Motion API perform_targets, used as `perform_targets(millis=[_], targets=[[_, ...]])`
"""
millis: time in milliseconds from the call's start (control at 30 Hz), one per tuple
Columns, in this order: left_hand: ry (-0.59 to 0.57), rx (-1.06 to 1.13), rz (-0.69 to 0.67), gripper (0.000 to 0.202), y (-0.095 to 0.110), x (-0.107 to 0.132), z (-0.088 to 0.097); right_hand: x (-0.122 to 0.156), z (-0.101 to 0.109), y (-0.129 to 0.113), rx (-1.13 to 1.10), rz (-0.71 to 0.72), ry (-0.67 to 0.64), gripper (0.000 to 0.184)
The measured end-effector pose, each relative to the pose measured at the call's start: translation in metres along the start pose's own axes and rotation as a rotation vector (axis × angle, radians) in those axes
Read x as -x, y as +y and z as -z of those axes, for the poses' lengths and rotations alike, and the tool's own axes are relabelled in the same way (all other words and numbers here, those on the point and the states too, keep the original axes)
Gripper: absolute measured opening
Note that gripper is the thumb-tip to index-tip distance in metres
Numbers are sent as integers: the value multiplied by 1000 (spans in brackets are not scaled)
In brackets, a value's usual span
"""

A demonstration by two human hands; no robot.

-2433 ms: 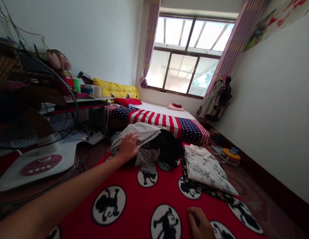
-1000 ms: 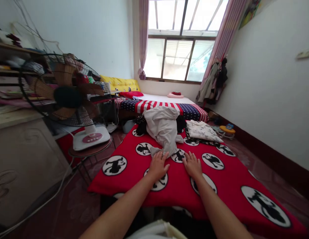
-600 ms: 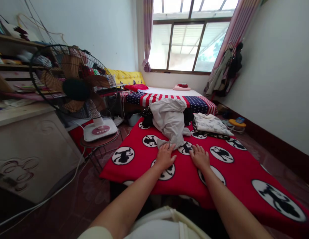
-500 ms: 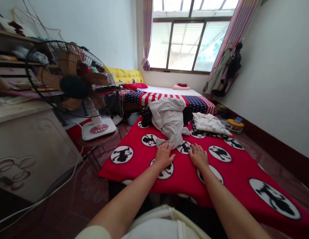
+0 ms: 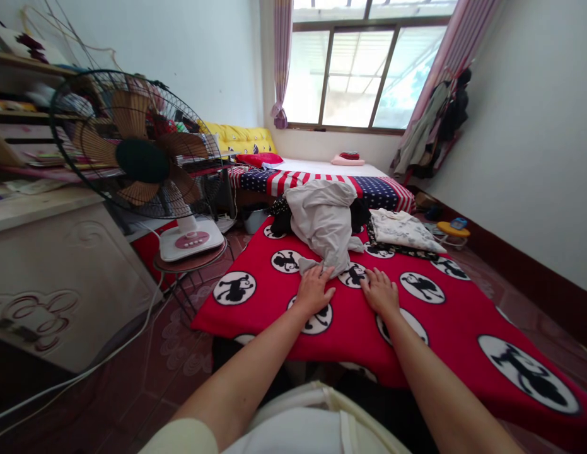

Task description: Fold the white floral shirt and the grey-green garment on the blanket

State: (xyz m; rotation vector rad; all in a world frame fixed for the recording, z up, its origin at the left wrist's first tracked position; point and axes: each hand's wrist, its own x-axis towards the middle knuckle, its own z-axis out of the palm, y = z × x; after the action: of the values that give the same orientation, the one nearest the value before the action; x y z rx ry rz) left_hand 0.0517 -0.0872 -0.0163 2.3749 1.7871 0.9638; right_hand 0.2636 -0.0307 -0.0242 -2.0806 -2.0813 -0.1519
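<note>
My left hand (image 5: pixel 314 290) lies flat on the red cloth (image 5: pixel 269 321) with its fingers spread, the fingertips at the near edge of a crumpled light grey garment (image 5: pixel 324 217). To its right, my right hand (image 5: pixel 381 292) rests palm down on the same cloth, fingers apart, holding nothing. White circles with black monkey-like figures pattern the cloth. Behind the grey garment, black clothing (image 5: pixel 281 221) shows on both sides. Right of the pile lies a folded white garment (image 5: pixel 404 230) with a faint print, on top of a dark patterned one (image 5: pixel 406 251).
On the left, a large fan (image 5: pixel 142 161) stands on a round stool (image 5: pixel 191 261) beside a pale cabinet (image 5: pixel 70 277). A bed with a stars-and-stripes cover (image 5: pixel 316 183) is beyond the table. Clothes (image 5: pixel 430 126) hang at the right wall, near a yellow stool (image 5: pixel 453 229).
The whole view has shifted slightly. Both hands stay on the cloth in nearly the same places, and the garments look unmoved.
</note>
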Motion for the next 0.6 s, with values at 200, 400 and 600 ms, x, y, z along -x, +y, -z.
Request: perform_targets(millis=[200, 400, 600], targets=[[-18, -9, 11, 60, -1, -1, -2, 1, 2, -1, 6, 5, 12, 54], [-20, -4, 11, 60, 0, -1, 0, 2, 3, -1, -2, 8, 27, 54], [-10, -36, 14, 59, 1, -3, 0, 2, 5, -2, -19, 9, 17, 54]])
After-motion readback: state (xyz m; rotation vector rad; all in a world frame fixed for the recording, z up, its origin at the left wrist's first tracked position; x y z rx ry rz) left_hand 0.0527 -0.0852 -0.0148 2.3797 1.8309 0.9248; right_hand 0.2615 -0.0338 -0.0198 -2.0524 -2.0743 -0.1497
